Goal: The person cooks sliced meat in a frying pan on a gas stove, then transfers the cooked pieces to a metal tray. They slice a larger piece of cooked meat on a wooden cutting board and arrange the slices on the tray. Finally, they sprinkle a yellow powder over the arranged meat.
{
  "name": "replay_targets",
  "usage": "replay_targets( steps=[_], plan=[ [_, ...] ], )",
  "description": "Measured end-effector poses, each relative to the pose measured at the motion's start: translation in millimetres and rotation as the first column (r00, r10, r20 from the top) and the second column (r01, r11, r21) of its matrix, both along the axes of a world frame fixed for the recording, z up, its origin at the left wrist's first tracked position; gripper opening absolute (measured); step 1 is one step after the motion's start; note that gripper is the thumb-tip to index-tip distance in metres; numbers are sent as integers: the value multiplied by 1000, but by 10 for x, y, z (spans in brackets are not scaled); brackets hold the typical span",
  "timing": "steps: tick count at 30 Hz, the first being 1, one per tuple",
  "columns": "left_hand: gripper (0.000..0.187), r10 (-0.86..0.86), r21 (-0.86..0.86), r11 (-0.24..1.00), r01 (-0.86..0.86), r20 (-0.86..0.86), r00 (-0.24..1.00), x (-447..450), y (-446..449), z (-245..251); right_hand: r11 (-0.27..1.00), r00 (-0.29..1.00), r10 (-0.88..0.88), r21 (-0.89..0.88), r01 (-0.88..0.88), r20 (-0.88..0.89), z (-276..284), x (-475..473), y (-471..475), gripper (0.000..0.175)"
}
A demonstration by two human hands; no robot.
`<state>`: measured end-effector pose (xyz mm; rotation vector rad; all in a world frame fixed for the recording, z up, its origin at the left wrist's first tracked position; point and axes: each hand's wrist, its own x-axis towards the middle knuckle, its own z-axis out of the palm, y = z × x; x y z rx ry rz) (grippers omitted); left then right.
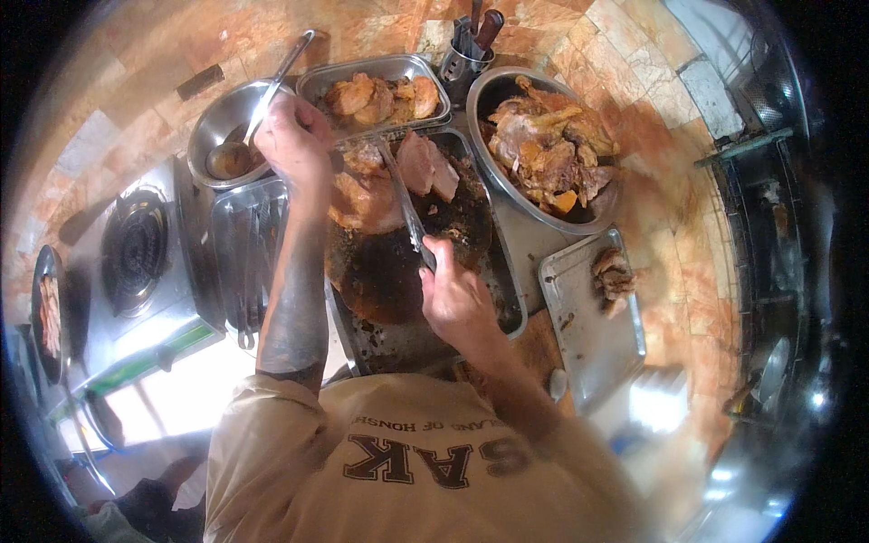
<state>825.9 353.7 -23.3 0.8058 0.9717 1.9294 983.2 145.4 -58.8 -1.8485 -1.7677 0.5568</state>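
My left hand (292,136) is closed around the handle of a metal ladle (229,161), whose bowl rests low in a round steel bowl (201,153). In my right hand (458,295) is a long knife (402,193) with a dark handle. Its blade points away from me, between a large browned piece of meat (363,200) and paler cut slices (426,166). This meat lies on a dark, round board (380,285) set in a metal tray (519,315). Behind it, a smaller steel pan (438,102) holds browned slices (370,98).
Right of the board stands a big steel basin (477,136) of roasted meat (550,142). A flat tray (584,339) carries meat scraps (614,278). A utensil holder (468,68) stands behind. Tongs (251,271), a stove burner (136,251) and a frying pan (46,271) are leftward.
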Motion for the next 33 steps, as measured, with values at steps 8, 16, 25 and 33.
replay_targets(
  steps=[8,16,25,33],
  plan=[
    [37,53,95,995,-36,-185,981,124,-186,237,978,988,-86,177,109,-130,-17,-67,634,42],
    [36,105,122,989,-78,-229,968,154,-194,195,977,983,-64,-190,97,169,188,-160,757,39],
    [36,215,180,971,-156,-373,903,114,-219,121,851,995,-48,517,89,-92,353,-26,703,42],
    [35,427,350,899,-262,-569,703,105,-204,175,978,997,-64,196,71,-45,188,-53,651,42]
  ],
)
